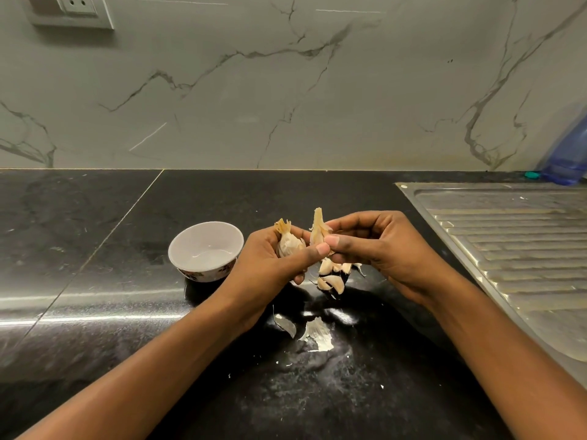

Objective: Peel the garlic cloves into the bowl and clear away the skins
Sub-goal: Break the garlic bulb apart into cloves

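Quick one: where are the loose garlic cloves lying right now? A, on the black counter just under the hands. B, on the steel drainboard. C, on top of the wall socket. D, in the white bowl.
A: the loose garlic cloves sit heaped on the black counter just below the left hand, which grips a garlic bulb, and the right hand, which pinches a garlic piece; the white bowl and the drainboard hold none.
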Demonstrator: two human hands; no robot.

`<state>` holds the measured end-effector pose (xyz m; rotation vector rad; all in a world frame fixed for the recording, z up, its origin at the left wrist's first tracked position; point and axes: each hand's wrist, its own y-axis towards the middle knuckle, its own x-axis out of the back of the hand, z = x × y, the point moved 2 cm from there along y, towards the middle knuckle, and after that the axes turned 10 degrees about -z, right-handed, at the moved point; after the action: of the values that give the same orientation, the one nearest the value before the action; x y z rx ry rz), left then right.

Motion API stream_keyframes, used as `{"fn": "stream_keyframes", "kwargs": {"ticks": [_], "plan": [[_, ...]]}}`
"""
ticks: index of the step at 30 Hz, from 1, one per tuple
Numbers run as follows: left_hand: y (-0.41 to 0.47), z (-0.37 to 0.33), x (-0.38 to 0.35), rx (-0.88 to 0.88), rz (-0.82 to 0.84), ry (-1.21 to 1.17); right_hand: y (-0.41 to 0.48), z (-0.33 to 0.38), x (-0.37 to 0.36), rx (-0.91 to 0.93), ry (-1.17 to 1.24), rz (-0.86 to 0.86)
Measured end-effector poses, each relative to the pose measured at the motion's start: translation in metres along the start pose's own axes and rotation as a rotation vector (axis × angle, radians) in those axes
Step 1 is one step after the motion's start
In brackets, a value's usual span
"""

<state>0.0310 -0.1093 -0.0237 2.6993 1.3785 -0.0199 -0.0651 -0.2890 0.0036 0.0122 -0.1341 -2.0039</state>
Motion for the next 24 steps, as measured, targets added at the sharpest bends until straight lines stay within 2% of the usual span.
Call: {"fn": "stream_keyframes", "kwargs": {"ticks": [9,24], "plan": [[0.0000,-0.0028,0.0004,0.004,0.013,-0.025,0.0004,-0.0016,0.0003,0.014,-0.005,0.027],[0.0023,-0.0037,-0.0028,0.049,-0.114,-0.096,0.0049,-0.0007,0.0052,0.014,0.004,-0.034]]}}
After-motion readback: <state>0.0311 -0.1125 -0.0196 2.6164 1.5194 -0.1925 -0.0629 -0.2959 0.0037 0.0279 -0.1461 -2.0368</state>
